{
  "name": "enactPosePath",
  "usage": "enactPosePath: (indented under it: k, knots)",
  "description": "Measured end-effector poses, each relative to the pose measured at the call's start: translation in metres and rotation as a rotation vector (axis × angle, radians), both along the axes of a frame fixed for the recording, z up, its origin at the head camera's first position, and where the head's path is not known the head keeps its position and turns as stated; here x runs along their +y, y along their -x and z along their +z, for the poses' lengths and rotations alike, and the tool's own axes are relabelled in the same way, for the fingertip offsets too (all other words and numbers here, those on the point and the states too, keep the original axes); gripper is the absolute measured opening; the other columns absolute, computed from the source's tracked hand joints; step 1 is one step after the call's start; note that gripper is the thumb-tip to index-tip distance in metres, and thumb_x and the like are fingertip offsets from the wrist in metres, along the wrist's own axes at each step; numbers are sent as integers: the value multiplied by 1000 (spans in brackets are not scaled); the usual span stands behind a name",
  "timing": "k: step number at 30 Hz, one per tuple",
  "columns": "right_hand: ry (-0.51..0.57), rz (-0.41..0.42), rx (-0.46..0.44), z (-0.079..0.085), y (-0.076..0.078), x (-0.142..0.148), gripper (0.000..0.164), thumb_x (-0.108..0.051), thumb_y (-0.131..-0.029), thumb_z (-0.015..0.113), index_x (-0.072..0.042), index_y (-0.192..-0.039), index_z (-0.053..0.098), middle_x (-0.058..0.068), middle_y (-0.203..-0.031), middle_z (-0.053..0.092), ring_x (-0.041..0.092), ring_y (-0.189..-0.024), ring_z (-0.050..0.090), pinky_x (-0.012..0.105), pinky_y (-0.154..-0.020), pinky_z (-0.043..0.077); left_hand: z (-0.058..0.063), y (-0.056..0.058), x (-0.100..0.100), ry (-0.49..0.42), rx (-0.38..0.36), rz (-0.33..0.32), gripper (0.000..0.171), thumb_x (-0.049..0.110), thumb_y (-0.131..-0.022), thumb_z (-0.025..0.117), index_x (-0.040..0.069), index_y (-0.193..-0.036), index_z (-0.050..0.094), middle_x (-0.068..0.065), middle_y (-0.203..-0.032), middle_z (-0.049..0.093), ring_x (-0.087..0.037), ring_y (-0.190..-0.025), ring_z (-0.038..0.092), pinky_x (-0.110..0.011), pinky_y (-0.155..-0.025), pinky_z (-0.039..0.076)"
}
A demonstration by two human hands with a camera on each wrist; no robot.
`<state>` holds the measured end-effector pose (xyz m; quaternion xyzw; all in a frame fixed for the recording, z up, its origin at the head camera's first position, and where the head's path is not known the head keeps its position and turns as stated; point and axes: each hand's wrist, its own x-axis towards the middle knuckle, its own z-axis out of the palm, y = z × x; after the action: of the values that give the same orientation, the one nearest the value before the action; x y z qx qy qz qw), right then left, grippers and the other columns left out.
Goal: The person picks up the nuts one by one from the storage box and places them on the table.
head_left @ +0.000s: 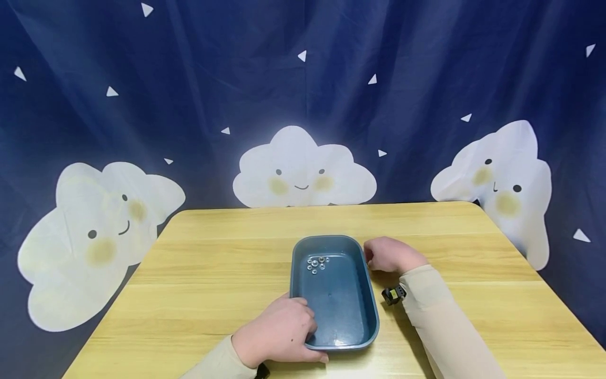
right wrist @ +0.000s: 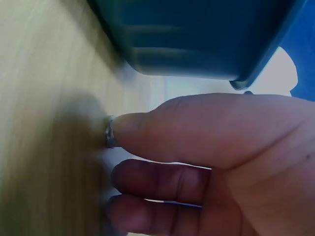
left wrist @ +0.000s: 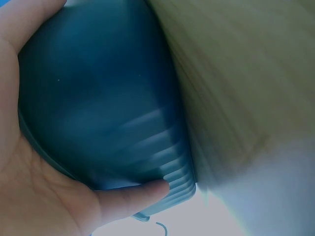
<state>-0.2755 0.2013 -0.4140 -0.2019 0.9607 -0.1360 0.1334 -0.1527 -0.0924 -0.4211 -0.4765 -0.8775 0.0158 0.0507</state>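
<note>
A dark blue plastic tray (head_left: 333, 295) stands on the table, with several small silver metal nuts (head_left: 314, 263) lying loose at its far left inside. My left hand (head_left: 283, 329) grips the near left corner of the tray, fingers over the rim and thumb along the outer wall; the left wrist view shows the thumb against the ribbed side (left wrist: 162, 157). Beside the tray's far right side, my right hand (head_left: 390, 255) is low at the tabletop. There its thumb presses on a small metal nut (right wrist: 109, 132), pinched at the table surface; the index finger is mostly hidden behind the thumb.
The light wooden table (head_left: 213, 273) extends around the tray on all sides. Behind its far edge hangs a dark blue curtain (head_left: 265, 79) printed with white clouds and triangles. A small black device (head_left: 393, 295) sits at the right wrist.
</note>
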Motion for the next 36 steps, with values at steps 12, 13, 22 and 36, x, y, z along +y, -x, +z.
enactPosePath:
  k: [12,13,22,36]
  knots:
    - [20,-58,72,24,-8,0,5,-13,-85,65,-17,-88,64,-3,-82,62,19,-75,55,38,-68,45,4,-1,0,-10,6,-10,56,76,-78,65,28,-54,52,19,-58,39,-7,-63,37,-27,-64,36]
    - [21,-57,82,26,-8,-1,4,-15,-86,66,-17,-87,64,-3,-81,62,19,-75,56,38,-68,45,3,-1,0,-9,6,-10,56,76,-78,65,28,-54,52,19,-58,39,-7,-63,37,-27,-64,36]
    - [0,-78,187,41,-16,-8,4,-22,-89,60,-20,-86,63,-7,-79,62,16,-74,57,39,-68,46,2,0,0,-3,-3,-12,56,77,-79,64,28,-55,53,19,-58,39,-6,-62,37,-26,-63,36]
    - [38,-59,256,58,-32,-28,7,-27,-93,64,-20,-90,65,-7,-72,58,15,-66,53,37,-63,44,1,1,-1,-19,3,-39,56,76,-80,64,28,-54,52,19,-57,39,-6,-61,38,-26,-63,36]
